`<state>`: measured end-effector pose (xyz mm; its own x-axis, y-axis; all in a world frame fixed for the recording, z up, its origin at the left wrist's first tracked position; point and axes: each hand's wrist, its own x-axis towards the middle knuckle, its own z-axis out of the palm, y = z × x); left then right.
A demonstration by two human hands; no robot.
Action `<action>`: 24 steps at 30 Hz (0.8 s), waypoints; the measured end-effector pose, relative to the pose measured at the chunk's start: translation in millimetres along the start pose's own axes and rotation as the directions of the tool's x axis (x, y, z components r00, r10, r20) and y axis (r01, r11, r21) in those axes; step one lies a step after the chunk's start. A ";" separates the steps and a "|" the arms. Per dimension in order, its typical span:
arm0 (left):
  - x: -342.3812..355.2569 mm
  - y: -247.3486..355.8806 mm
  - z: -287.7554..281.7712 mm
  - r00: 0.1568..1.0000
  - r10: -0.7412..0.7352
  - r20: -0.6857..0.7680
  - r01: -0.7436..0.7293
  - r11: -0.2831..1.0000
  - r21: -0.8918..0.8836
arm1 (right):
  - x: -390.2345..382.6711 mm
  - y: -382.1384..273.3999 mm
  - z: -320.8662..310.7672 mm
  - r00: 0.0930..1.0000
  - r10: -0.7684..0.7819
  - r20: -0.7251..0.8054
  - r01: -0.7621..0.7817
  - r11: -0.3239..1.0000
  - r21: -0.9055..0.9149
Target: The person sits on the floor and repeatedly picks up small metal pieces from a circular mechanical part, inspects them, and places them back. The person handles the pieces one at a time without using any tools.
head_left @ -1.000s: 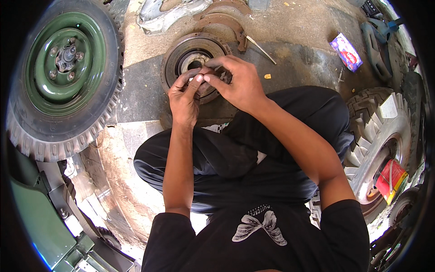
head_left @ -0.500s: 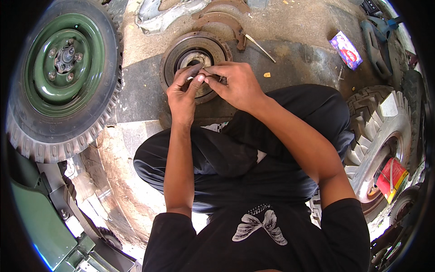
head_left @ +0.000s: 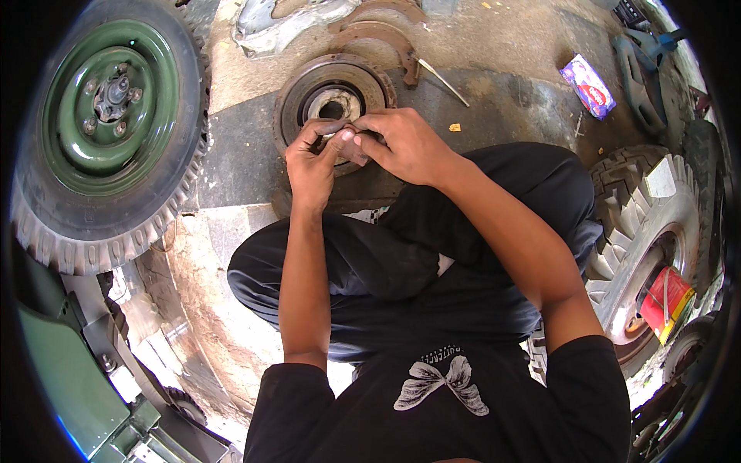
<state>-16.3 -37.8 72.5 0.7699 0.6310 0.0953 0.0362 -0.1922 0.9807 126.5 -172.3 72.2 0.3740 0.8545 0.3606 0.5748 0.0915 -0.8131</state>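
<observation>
In front of my crossed legs lies a round, rusty metal brake drum (head_left: 289, 100) with a pale hub and a dark centre hole. Both hands meet over its near side, fingertips pinched together. My left hand (head_left: 312, 166) and my right hand (head_left: 405, 147) are closed on a small reddish-brown flat piece (head_left: 355, 152) that shows between them. Its exact kind is hard to tell, since the fingers cover much of it.
Curved rusty brake shoes (head_left: 378, 32) and a pale-handled thin tool (head_left: 443, 81) lie beyond the drum. A purple packet (head_left: 588, 86) is at the far right. A green-rimmed wheel (head_left: 116, 116) stands left; another tyre (head_left: 641, 231) with a red container (head_left: 665, 301) is at right.
My fingers have shifted slightly, and more of the brown piece now shows below them. My right hand has moved a little to the right; the drum's centre hole is more visible.
</observation>
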 end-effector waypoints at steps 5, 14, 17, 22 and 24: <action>-2.3 0.0 -2.0 0.995 -0.101 -0.005 0.100 0.991 -0.093 | 1.2 -3.4 -3.5 0.996 0.021 0.086 -0.023 1.000 0.014; 0.4 3.8 -5.5 0.943 -0.331 0.024 0.329 0.921 -0.208 | -0.1 -11.6 1.9 0.975 0.214 0.050 -0.217 0.975 0.056; 1.7 -5.8 -5.4 0.961 -0.276 -0.023 0.264 0.938 -0.226 | 0.6 -6.7 2.4 0.958 0.285 -0.035 -0.279 0.952 0.123; 1.3 -4.1 0.7 0.956 -0.294 -0.021 0.269 0.898 -0.349 | 7.2 3.8 -4.6 0.920 0.374 -0.119 -0.344 0.915 0.212; 1.4 -1.5 1.7 0.958 -0.286 0.003 0.266 0.888 -0.374 | 9.0 8.5 -4.8 0.901 0.421 -0.106 -0.384 0.886 0.260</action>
<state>-14.2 -37.9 70.9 0.7295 0.6572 -0.1895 -0.0016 0.2786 0.9604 138.3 -166.3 70.7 0.6561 0.7540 0.0306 0.1767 -0.1141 -0.9776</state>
